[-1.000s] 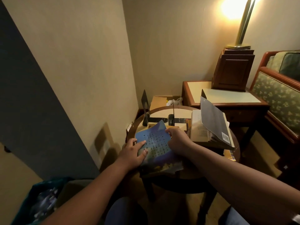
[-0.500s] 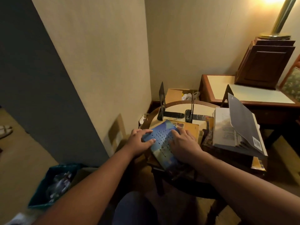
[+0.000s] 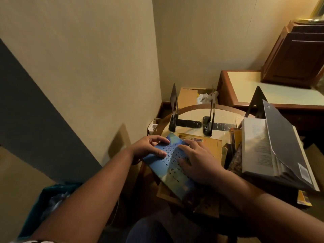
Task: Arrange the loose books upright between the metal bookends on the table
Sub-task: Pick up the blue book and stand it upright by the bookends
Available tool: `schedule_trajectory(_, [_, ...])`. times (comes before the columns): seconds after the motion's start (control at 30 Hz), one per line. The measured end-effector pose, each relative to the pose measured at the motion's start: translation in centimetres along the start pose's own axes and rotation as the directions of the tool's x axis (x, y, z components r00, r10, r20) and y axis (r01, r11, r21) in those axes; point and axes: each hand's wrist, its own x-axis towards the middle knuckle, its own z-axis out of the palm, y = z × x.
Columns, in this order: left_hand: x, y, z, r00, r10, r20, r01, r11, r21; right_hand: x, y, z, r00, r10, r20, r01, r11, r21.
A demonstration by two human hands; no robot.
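Note:
A blue book (image 3: 171, 156) with rows of small print lies flat on a yellow book (image 3: 211, 146) at the near left of the round table (image 3: 192, 107). My left hand (image 3: 149, 146) grips its left edge, thumb on the cover. My right hand (image 3: 196, 161) rests on top of the cover with spread fingers. Three black metal bookends stand at the back: left bookend (image 3: 174, 106), middle bookend (image 3: 211, 114), right bookend (image 3: 256, 102). No book stands between them. A thick grey-covered book (image 3: 280, 142) lies on a pile at the right, its cover lifted.
A cardboard box (image 3: 188, 96) sits in the corner behind the table. A wooden side table (image 3: 226, 88) with a dark wooden cabinet (image 3: 296, 55) stands at the right. A teal bin (image 3: 43, 206) is on the floor at the lower left. The wall is close on the left.
My right hand moved from the blue book's far edge to lie on its cover. My left hand closed onto the left edge. The view shifted left and down.

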Motion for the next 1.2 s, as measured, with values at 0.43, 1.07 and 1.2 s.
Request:
schedule_trajectory(0.43, [-6.2, 3.5, -0.3, 0.951, 0.219, -0.217, -0.179, 0.965, 0.190, -2.9, -0.5, -0.7, 0.996, 0.037, -0.078, -0.021, 0.979, 0.203])
schedule_trajectory(1.07, [-5.5, 17.2, -1.9, 0.642, 0.605, -0.471, -0.146, 0.700, 0.699, -4.1, 0.2, 1.4, 0.999, 0.004, 0.033, -0.003, 0.999, -0.049])
schedule_trajectory(1.2, [-1.6, 18.6, -2.3, 0.645, 0.605, -0.466, -0.087, 0.665, 0.742, -4.1, 0.3, 0.9, 0.999, -0.026, 0.023, 0.027, 0.999, -0.025])
